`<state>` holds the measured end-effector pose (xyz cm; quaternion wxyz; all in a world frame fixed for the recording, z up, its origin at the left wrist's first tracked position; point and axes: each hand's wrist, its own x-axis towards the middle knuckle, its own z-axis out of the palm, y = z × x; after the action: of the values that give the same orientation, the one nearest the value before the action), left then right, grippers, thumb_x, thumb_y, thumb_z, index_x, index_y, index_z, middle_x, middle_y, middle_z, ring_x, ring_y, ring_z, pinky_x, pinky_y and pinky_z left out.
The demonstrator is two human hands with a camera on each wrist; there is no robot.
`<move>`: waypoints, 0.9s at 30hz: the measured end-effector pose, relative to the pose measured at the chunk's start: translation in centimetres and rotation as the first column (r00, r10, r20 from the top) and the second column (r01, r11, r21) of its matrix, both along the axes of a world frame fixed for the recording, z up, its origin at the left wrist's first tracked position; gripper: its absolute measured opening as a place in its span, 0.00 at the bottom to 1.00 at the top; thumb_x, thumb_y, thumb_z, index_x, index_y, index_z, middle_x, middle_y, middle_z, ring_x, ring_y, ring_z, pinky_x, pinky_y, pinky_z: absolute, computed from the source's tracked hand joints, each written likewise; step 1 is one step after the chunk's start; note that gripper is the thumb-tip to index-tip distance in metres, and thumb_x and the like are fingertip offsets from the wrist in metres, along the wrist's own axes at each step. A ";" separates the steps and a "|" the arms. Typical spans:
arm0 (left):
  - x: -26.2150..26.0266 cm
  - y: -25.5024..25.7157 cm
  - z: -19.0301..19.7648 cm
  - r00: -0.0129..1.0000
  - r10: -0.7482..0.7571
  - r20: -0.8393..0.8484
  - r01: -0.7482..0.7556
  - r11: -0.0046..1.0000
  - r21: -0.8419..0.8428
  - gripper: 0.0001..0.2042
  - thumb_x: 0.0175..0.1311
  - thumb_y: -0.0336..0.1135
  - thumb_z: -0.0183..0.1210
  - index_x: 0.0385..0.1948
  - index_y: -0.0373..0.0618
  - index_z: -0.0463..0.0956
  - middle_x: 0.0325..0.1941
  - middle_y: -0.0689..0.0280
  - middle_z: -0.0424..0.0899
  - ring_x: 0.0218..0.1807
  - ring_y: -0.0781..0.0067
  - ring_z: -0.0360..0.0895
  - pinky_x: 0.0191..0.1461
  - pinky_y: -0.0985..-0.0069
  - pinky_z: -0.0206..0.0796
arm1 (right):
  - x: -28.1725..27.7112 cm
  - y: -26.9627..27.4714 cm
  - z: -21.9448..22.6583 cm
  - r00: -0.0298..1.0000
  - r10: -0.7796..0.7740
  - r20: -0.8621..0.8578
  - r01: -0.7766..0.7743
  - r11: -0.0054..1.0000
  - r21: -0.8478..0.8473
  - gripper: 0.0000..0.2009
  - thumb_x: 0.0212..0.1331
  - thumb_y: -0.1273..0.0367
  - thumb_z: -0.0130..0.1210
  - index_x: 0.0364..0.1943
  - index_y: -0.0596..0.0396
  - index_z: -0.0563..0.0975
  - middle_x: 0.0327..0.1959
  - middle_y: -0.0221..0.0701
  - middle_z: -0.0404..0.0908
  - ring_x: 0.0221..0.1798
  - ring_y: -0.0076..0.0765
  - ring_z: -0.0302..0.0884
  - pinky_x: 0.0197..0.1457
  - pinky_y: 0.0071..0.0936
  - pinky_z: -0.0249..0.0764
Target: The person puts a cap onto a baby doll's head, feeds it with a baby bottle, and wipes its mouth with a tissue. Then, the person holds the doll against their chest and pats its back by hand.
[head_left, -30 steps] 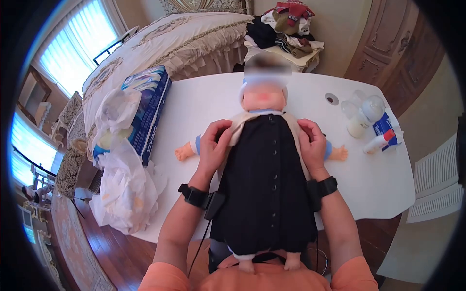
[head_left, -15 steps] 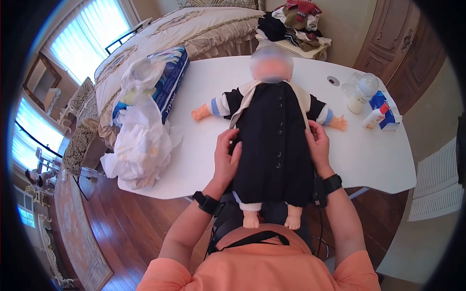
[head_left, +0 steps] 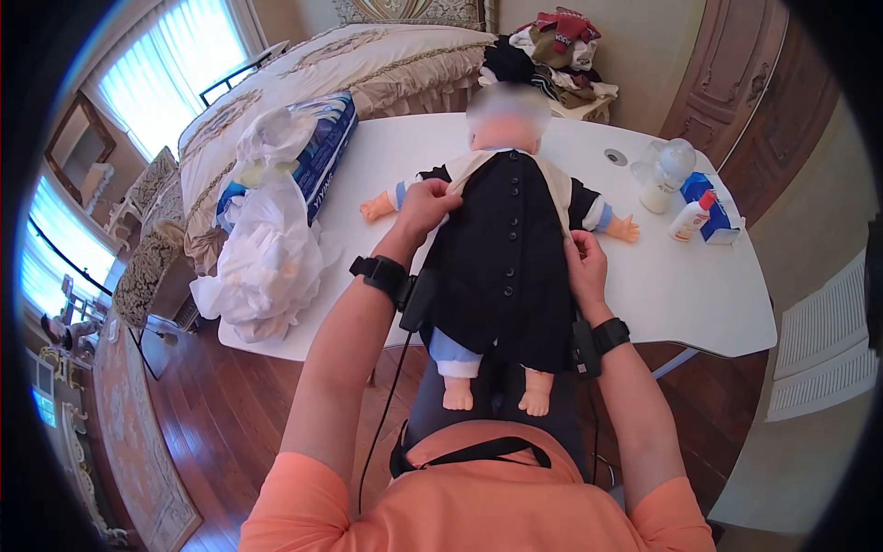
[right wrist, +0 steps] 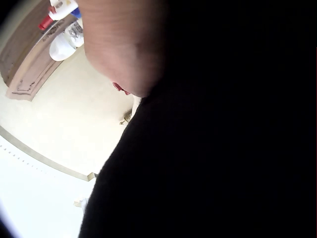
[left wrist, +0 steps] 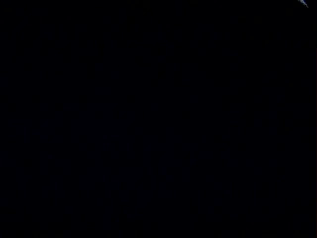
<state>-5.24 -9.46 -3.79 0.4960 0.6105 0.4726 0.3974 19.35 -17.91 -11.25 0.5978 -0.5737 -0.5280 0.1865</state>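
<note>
A doll (head_left: pixel 504 135) lies on its back, dressed in a black buttoned garment (head_left: pixel 501 248) with cream edges along both sides. My left hand (head_left: pixel 425 208) pinches the cream edge below the doll's shoulder at left. Lower down on the opposite side, my right hand (head_left: pixel 587 269) holds the garment's edge between thumb and fingers. Below the hem show light blue trousers (head_left: pixel 453 351) and two bare feet. Black cloth fills most of the right wrist view, beside part of my right hand (right wrist: pixel 124 44). The left wrist view is almost wholly dark.
On the white table (head_left: pixel 667 308), a diaper pack (head_left: pixel 333 147) and crumpled white plastic bag (head_left: pixel 267 262) lie at left. Baby bottles (head_left: pixel 664 179), a red-capped bottle (head_left: pixel 692 218) and a blue box (head_left: pixel 722 221) stand at right. Clothes (head_left: pixel 561 51) are piled behind.
Both hands slid down from the doll's shoulders to its sides, then the left rose again near the shoulder and the right rose slightly. The hem lifted at left, uncovering more trouser leg.
</note>
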 end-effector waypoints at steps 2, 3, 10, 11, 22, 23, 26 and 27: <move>0.4 -0.3 0.7 0.993 0.058 -0.099 -0.046 0.992 0.122 0.06 0.41 0.29 0.58 0.22 0.39 0.72 0.23 0.68 0.73 0.27 0.77 0.70 0.31 0.81 0.61 | 0.2 -0.5 0.1 0.998 -0.001 -0.061 0.000 1.000 -0.013 0.08 0.52 0.68 0.51 0.32 0.60 0.73 0.26 0.31 0.75 0.31 0.25 0.72 0.37 0.22 0.68; 0.7 -0.8 0.8 0.994 0.054 -0.097 -0.043 0.992 0.117 0.06 0.41 0.29 0.58 0.22 0.39 0.72 0.23 0.68 0.73 0.27 0.77 0.70 0.31 0.81 0.61 | 0.4 -0.4 0.3 0.997 -0.018 -0.069 0.019 1.000 0.003 0.08 0.52 0.68 0.51 0.32 0.60 0.73 0.26 0.30 0.76 0.31 0.25 0.71 0.37 0.22 0.68; 3.3 -8.5 1.8 0.910 -0.087 -0.406 0.370 0.614 0.698 0.09 0.42 0.27 0.56 0.28 0.42 0.71 0.39 0.60 0.72 0.45 0.62 0.69 0.49 0.71 0.60 | -2.7 -0.9 6.3 0.995 0.077 -0.067 -0.056 0.961 0.270 0.04 0.51 0.73 0.50 0.28 0.59 0.72 0.30 0.31 0.75 0.33 0.27 0.71 0.39 0.22 0.67; 3.2 -9.1 1.8 0.907 -0.099 -0.409 0.373 0.637 0.674 0.08 0.43 0.26 0.56 0.28 0.43 0.71 0.41 0.60 0.72 0.47 0.63 0.67 0.51 0.70 0.59 | -3.5 -1.2 7.1 0.992 0.124 0.015 -0.122 0.933 0.338 0.03 0.50 0.74 0.50 0.28 0.59 0.72 0.31 0.33 0.74 0.34 0.28 0.72 0.39 0.22 0.67; -3.7 -13.5 -2.2 1.000 0.007 0.001 -0.007 0.957 0.291 0.14 0.50 0.25 0.52 0.41 0.44 0.69 0.50 0.63 0.68 0.52 0.73 0.64 0.55 0.75 0.55 | -4.5 -5.8 6.5 0.926 0.155 0.345 -0.210 0.969 0.127 0.15 0.41 0.72 0.57 0.37 0.56 0.71 0.45 0.38 0.70 0.47 0.42 0.68 0.48 0.30 0.66; -3.8 -14.0 -2.6 1.000 -0.014 -0.004 0.015 0.976 0.217 0.17 0.51 0.26 0.52 0.46 0.45 0.67 0.50 0.65 0.67 0.52 0.75 0.63 0.55 0.76 0.55 | -4.2 -6.1 6.1 0.929 0.069 0.364 -0.120 0.986 0.118 0.19 0.40 0.71 0.58 0.41 0.56 0.70 0.49 0.41 0.67 0.51 0.45 0.65 0.53 0.32 0.63; -1.5 -16.7 -2.6 0.989 -0.130 0.077 0.124 0.990 0.073 0.24 0.52 0.29 0.55 0.53 0.44 0.60 0.47 0.63 0.67 0.49 0.74 0.64 0.52 0.75 0.58 | -3.1 -5.5 5.3 0.940 0.201 0.276 -0.203 0.979 -0.019 0.26 0.39 0.70 0.57 0.49 0.57 0.66 0.55 0.45 0.61 0.58 0.50 0.58 0.60 0.33 0.56; -1.0 -17.2 -2.2 0.989 -0.151 -0.004 0.151 0.987 0.054 0.26 0.50 0.31 0.57 0.53 0.44 0.60 0.47 0.63 0.66 0.51 0.72 0.63 0.52 0.74 0.58 | -2.6 -5.2 5.7 0.919 0.235 0.316 -0.235 0.971 -0.039 0.26 0.38 0.71 0.56 0.49 0.57 0.66 0.55 0.45 0.61 0.60 0.49 0.57 0.60 0.33 0.56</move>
<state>-6.26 -26.64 -6.01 0.5078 0.6579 0.4141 0.3713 16.77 -23.10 -5.57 0.4781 -0.5288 -0.6824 0.1620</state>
